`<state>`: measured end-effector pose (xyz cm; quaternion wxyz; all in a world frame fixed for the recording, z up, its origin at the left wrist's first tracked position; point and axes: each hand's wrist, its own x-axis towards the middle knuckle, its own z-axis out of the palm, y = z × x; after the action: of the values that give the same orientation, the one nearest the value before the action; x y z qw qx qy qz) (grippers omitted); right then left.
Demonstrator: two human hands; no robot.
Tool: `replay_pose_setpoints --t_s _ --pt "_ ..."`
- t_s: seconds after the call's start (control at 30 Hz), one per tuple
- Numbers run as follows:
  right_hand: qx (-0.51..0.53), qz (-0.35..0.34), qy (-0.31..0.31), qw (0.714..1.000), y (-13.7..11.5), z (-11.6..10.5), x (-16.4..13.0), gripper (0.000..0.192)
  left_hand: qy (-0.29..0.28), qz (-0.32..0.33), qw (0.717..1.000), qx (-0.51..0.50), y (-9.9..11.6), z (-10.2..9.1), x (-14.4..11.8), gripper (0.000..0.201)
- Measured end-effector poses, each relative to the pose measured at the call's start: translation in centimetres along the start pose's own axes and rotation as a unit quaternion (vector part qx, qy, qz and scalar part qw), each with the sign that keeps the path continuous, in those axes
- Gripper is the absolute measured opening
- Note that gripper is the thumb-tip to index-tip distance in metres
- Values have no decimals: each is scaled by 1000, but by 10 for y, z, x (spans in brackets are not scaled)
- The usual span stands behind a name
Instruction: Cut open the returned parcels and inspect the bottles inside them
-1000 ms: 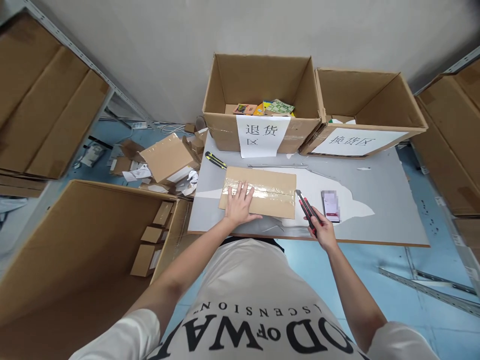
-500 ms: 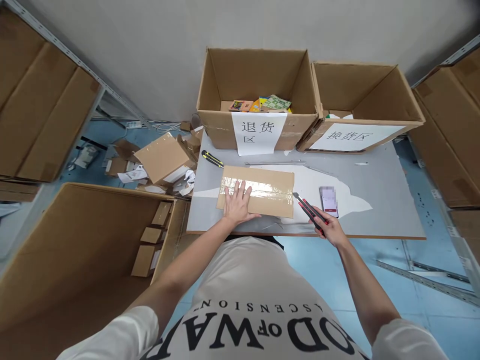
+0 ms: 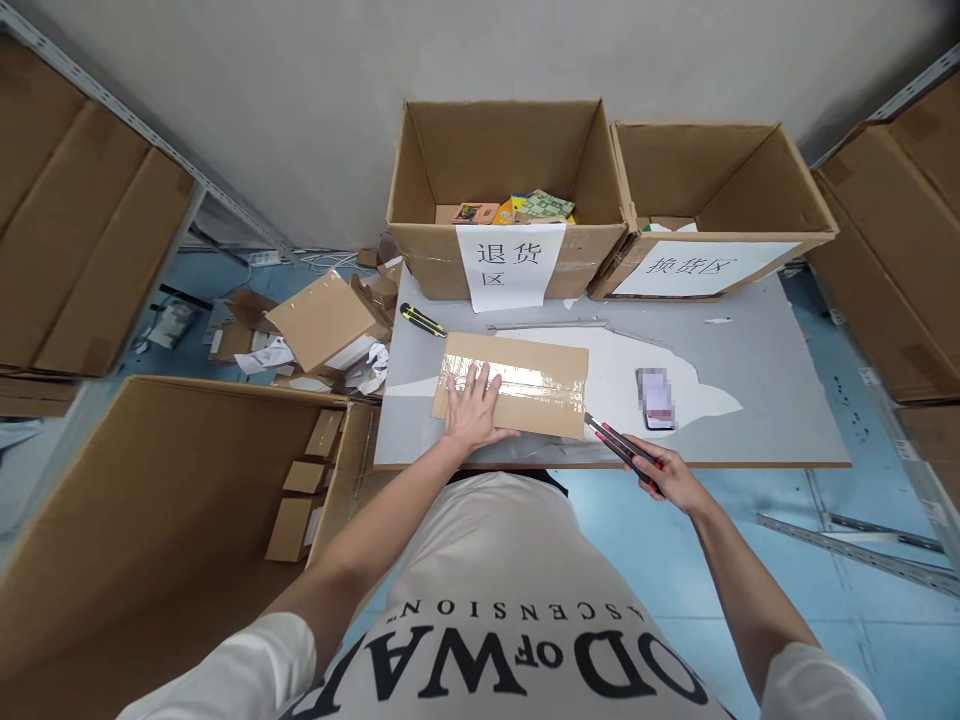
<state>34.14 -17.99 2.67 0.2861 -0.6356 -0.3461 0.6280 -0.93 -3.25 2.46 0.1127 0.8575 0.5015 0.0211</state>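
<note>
Parcel (image 3: 525, 385) under left fingers (image 3: 480, 385), knife (image 3: 619, 447) in right fingers (image 3: 660, 478)

- A white short-sleeved T-shirt covers the torso, its sleeves ending above the elbows at 7 and 5 o'clock.
- Large black capital lettering crosses the chest, seen upside down, with a smaller spaced line of letters above it.
- Both forearms are bare; no watch, ring or glove shows on the left hand (image 3: 472, 415) or right hand (image 3: 670, 476).
</note>
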Motion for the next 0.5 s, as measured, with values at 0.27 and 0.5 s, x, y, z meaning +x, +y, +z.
replay_pose_setpoints --t_s 0.27,0.5 --pt "16 9 2 1000 23 5 -28 65 6 0 1000 8 0 -2 1 101" --pt "146 -83 132 977 42 13 -35 64 18 15 999 -26 -1 -5 0 102"
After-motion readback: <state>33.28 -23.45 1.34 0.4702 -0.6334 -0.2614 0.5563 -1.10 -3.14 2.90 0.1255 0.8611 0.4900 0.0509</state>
